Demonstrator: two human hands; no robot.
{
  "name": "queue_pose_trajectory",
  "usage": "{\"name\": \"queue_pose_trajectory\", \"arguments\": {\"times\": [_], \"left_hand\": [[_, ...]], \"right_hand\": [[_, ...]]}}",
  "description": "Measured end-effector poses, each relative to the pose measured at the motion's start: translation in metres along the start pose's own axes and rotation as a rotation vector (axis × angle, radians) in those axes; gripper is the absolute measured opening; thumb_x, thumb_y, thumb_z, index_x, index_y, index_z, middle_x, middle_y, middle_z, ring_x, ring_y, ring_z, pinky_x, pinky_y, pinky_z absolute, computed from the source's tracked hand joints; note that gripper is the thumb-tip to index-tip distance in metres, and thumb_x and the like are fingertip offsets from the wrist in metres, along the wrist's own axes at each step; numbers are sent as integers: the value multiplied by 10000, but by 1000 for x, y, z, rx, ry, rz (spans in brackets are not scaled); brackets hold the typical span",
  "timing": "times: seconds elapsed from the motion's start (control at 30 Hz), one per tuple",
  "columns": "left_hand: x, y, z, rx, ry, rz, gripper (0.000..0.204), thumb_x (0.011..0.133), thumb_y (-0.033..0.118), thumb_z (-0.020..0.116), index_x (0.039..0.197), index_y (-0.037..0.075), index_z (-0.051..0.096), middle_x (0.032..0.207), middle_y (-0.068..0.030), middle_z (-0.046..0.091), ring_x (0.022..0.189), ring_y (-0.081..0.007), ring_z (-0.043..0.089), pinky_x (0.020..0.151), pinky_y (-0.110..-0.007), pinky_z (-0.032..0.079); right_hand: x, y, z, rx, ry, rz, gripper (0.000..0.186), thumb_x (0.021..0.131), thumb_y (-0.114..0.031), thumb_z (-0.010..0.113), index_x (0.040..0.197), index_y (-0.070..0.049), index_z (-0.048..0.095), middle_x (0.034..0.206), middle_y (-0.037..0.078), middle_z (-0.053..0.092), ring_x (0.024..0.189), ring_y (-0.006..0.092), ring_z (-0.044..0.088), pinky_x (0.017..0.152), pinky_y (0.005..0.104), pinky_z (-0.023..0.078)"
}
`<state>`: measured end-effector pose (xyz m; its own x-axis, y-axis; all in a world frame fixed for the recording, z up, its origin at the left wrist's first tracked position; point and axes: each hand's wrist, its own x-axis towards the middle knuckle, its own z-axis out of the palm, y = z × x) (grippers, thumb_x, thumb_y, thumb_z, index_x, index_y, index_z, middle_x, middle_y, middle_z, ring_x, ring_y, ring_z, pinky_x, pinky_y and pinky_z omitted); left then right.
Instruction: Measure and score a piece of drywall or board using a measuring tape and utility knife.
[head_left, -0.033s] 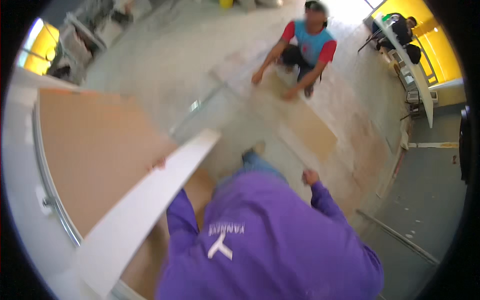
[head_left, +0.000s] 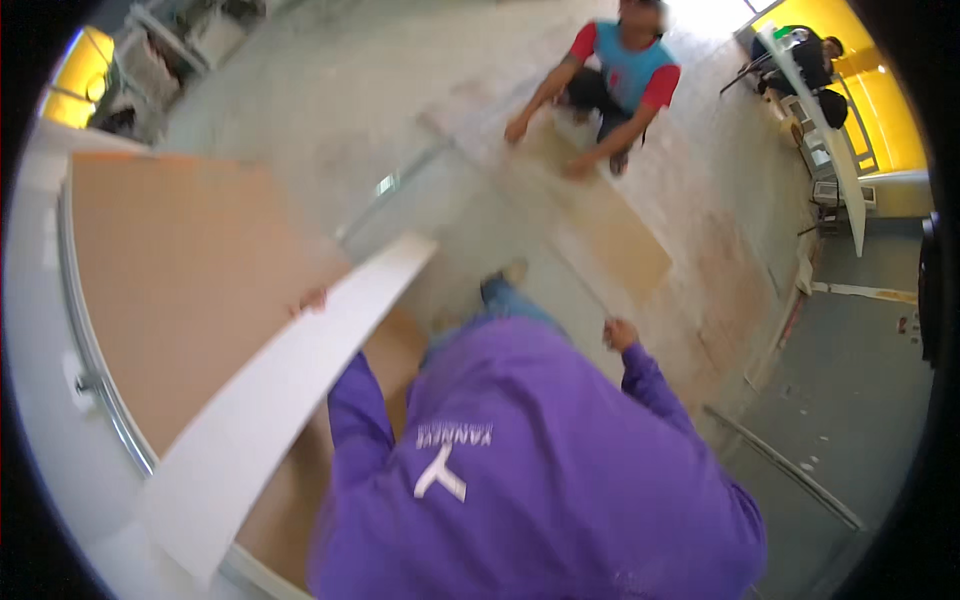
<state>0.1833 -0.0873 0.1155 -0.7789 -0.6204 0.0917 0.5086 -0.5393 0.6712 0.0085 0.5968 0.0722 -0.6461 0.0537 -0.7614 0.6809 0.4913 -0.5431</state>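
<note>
Head view: 1 long white board (head_left: 290, 370) is gripped at its left edge by the left hand (head_left: 312, 299), slanting beside the brown panel (head_left: 170, 290). Right hand (head_left: 620, 335): fingers curled, contents undetermined. The white board could be tipped by 1-handed support.

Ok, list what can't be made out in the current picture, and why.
All in the head view:
Left hand: palm and wrist hidden behind the board; some fingers show.
Right hand: curled and blurred; whether it holds anything small is unclear.
Co-worker's hands: blurred; whether they hold anything can't be told.
Co-worker's head: top cut off by the upper edge.
</note>
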Motion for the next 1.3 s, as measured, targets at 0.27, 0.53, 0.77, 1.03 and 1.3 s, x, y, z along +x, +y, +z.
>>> {"name": "queue_pose_trajectory", "arguments": {"times": [0.27, 0.53, 0.77, 1.03, 1.3], "left_hand": [[-40, 13, -52, -108, 170, -243, 707, 971, 619, 269, 552, 97, 496, 753, -31, 526, 775, -194, 451, 818, -357, 364], [-67, -17, -109, -209, 395, -464, 672, 956, 621, 340, 524, 119, 459, 809, -12, 528, 831, -197, 501, 844, -407, 408], [-65, -23, -149, -381, 223, -493, 693, 945, 606, 387, 474, 108, 489, 933, -46, 643, 869, -255, 603, 820, -453, 471], [-78, -72, -224, -281, 343, -434, 603, 958, 535, 418, 633, 65, 612, 1163, -157, 649, 863, -200, 629, 779, -365, 510], [-71, -81, -227, -315, 441, -621, 636, 957, 558, 416, 1294, 35, 548, 999, -51, 677, 733, -135, 555, 720, -272, 480]], "right_hand": [[-93, 40, 3, -31, 146, 149, 289, 922, -217, 550, 1140, -35, 604, 900, 105, 658, 676, 218, 646, 536, 362, 518], [-137, 127, -19, -830, -50, -742, 275, 893, -222, 566, 1093, -39, 612, 831, 79, 633, 618, 228, 614, 529, 405, 498], [-179, 17, 14, -288, 160, 91, 305, 905, -222, 573, 1127, -17, 612, 888, 91, 660, 702, 204, 638, 632, 300, 515], [-186, -16, 40, -498, 185, -152, 338, 899, -212, 589, 1132, 31, 616, 912, 164, 688, 810, 191, 668, 708, 326, 537], [-187, -3, 32, -773, 153, -197, 329, 909, -246, 572, 1125, -6, 637, 1012, 209, 685, 954, 317, 660, 860, 389, 510]]}}
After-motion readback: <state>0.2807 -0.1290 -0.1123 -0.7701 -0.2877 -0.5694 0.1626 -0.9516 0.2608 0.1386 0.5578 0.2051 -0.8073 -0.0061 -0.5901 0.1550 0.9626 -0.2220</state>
